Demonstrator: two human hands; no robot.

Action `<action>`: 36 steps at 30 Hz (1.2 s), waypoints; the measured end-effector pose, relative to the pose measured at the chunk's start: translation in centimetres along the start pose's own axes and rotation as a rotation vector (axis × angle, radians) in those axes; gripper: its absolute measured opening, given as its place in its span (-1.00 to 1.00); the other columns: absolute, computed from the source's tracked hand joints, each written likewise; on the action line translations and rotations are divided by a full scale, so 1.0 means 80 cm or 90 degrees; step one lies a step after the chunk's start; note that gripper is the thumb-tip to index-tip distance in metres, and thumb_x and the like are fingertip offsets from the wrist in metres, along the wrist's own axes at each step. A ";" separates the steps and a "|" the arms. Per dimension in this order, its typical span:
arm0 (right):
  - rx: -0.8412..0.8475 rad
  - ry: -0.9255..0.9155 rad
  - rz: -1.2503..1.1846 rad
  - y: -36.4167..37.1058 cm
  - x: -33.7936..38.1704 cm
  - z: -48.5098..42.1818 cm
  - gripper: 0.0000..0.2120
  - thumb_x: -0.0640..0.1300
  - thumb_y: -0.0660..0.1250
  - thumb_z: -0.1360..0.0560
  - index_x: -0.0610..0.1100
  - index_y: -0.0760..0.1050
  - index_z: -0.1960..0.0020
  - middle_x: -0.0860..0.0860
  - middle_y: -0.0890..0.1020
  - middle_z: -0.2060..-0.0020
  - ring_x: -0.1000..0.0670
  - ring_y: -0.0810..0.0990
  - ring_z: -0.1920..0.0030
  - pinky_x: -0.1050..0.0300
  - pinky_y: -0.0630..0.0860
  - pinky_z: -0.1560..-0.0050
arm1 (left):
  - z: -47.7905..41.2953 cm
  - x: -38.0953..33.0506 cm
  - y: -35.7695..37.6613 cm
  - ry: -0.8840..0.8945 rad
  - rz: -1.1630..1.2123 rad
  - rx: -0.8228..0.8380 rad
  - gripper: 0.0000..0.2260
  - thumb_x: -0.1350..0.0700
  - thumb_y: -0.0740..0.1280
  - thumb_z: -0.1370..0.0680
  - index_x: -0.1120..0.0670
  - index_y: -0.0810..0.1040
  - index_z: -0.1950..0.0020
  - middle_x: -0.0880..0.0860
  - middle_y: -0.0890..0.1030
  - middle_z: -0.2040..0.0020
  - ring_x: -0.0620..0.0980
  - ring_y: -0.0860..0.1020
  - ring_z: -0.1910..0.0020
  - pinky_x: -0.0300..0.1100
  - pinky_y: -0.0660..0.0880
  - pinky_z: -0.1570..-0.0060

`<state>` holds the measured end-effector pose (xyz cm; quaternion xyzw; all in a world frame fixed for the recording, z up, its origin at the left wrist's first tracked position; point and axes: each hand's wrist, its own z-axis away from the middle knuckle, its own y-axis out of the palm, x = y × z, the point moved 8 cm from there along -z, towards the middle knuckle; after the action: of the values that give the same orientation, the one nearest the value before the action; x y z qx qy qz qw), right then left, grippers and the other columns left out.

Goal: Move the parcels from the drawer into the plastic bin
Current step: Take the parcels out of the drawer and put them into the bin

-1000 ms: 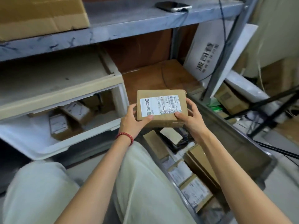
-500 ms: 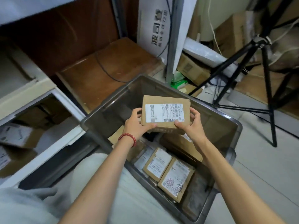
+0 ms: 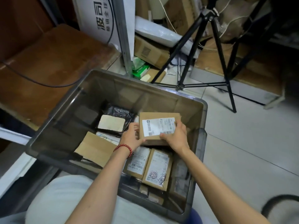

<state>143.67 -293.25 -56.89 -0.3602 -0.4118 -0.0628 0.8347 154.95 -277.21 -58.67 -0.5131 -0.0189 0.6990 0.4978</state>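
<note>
Location: parcel (image 3: 159, 126) inside bin (image 3: 145, 92), right half, label up, between both palms. Left hand (image 3: 131, 136) at parcel's left edge, thumb curled over near-left corner, fingers along side. Right hand (image 3: 176, 136) at right edge, thumb pressing label's lower corner, fingers wrapped over far right side. Contact with boxes beneath: cannot tell. Labelled parcels (image 3: 157, 170) lie flat just nearer, under wrists. Black bag (image 3: 119, 113) just left of parcel.
</note>
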 end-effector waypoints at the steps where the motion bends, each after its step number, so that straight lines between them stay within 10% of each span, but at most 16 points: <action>1: 0.000 -0.011 0.029 0.003 0.001 0.000 -0.16 -0.14 0.50 -0.40 -0.15 0.11 -0.53 -0.10 0.19 -0.48 -0.08 0.15 -0.48 0.03 0.11 -0.51 | -0.002 -0.003 0.004 0.010 -0.019 0.002 -0.40 0.24 0.47 -0.43 0.07 0.28 -0.38 0.05 0.48 -0.34 -0.02 0.55 -0.09 -0.21 0.45 -0.10; 21: 0.112 -0.004 0.226 0.029 0.008 -0.018 -0.35 0.14 0.18 -0.60 -0.06 0.06 -0.58 -0.05 0.02 -0.58 -0.09 -0.06 -0.57 -0.02 -0.05 -0.55 | -0.011 -0.036 -0.016 0.089 -0.434 -0.118 -0.49 -0.07 0.25 -0.56 -0.10 0.21 -0.49 -0.02 0.33 -0.44 0.04 0.26 -0.40 0.06 0.25 -0.29; 36: 0.197 -0.521 0.478 0.203 0.204 0.095 -0.50 0.17 0.10 -0.59 0.06 0.27 -0.49 0.05 0.27 -0.51 -0.04 0.16 -0.53 -0.13 0.05 -0.49 | 0.198 0.105 -0.249 -0.257 -0.491 -0.481 -0.55 -0.21 0.12 -0.55 -0.04 0.37 -0.37 0.04 0.48 -0.32 0.11 0.37 -0.31 0.08 0.25 -0.23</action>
<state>155.96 -273.25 -50.76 -0.3504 -0.5493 0.4434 0.6155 156.93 -253.47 -46.35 -0.4677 -0.5479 0.4955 0.4853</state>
